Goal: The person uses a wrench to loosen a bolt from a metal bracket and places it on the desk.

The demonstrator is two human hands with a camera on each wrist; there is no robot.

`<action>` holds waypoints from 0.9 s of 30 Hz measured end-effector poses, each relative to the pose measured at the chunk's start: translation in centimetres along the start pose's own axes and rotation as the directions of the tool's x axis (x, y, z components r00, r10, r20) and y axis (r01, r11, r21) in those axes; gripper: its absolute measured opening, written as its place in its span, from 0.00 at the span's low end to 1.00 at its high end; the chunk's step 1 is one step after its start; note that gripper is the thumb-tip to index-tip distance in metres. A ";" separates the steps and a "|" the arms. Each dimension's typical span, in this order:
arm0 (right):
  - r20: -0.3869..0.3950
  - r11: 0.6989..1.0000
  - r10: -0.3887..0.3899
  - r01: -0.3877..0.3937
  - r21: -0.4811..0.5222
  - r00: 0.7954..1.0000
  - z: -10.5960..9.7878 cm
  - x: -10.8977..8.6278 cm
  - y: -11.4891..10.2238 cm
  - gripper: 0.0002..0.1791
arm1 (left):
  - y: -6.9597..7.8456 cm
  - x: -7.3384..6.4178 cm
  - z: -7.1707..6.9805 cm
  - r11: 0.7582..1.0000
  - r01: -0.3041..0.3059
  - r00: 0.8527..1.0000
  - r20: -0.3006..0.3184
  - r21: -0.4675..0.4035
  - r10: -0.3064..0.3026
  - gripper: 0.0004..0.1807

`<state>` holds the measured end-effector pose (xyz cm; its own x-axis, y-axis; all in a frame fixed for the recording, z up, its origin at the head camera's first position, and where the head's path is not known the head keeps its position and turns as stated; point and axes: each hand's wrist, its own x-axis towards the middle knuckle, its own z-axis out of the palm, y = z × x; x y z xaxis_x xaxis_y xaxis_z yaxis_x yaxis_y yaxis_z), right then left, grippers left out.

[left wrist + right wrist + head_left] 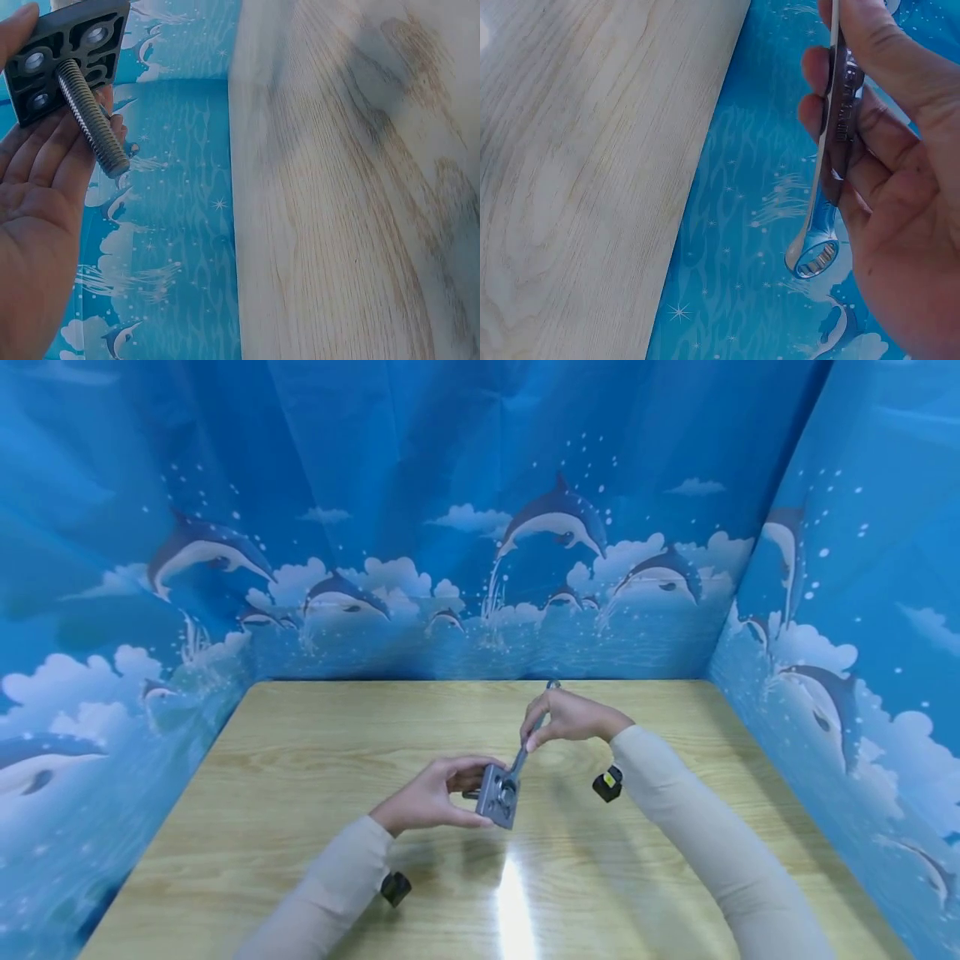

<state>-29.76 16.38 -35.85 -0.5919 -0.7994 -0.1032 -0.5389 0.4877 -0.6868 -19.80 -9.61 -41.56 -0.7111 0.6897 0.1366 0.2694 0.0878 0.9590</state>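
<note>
"While that square metal plate (493, 804) hovers over the table (315, 752), what grips it?"

"The left hand (442, 793) — thumb on the lower edge, fingers on the upper. A threaded rod (91, 116) sticks out of its back."

"And the combination wrench (843, 120)?"

"Pinched between thumb and fingers of the right hand (573, 717), slanting down to the plate's face. Whether its lower end is seated, I can't tell. The ring end (802, 250) points up and away."

"Around them?"

"Pale sleeves (697, 827), a black block (604, 788) by each wrist — and a blue curtain (420, 435) printed with dolphins and clouds, behind the table and along its sides."
</note>
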 end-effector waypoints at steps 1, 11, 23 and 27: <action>0.005 1.000 0.002 -0.002 0.002 1.000 0.0 0.0 0.0 0.10 | -0.1 0.0 0.1 1.000 0.000 1.000 0.003 -0.001 0.000 0.38; -0.057 0.986 0.135 -0.129 0.109 0.989 1.6 -1.3 2.4 0.11 | -0.5 -0.4 -0.2 0.999 0.044 0.995 -0.091 -0.009 -0.045 0.39; -0.285 0.897 0.392 -0.294 0.331 0.875 5.1 -4.8 4.9 0.17 | -1.5 -0.2 -0.1 0.989 0.129 0.895 -0.420 -0.074 -0.148 0.41; -0.348 0.869 0.438 -0.292 0.399 0.828 7.2 -5.2 4.0 0.20 | -1.6 0.3 0.3 0.983 0.139 0.803 -0.568 -0.117 -0.181 0.42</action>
<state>-24.51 19.93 -43.23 -0.9355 -0.3262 -0.1359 -0.0562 0.5170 -0.8541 -20.25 -9.36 -43.17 -0.9885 0.1298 0.0771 0.0902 0.0986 0.9910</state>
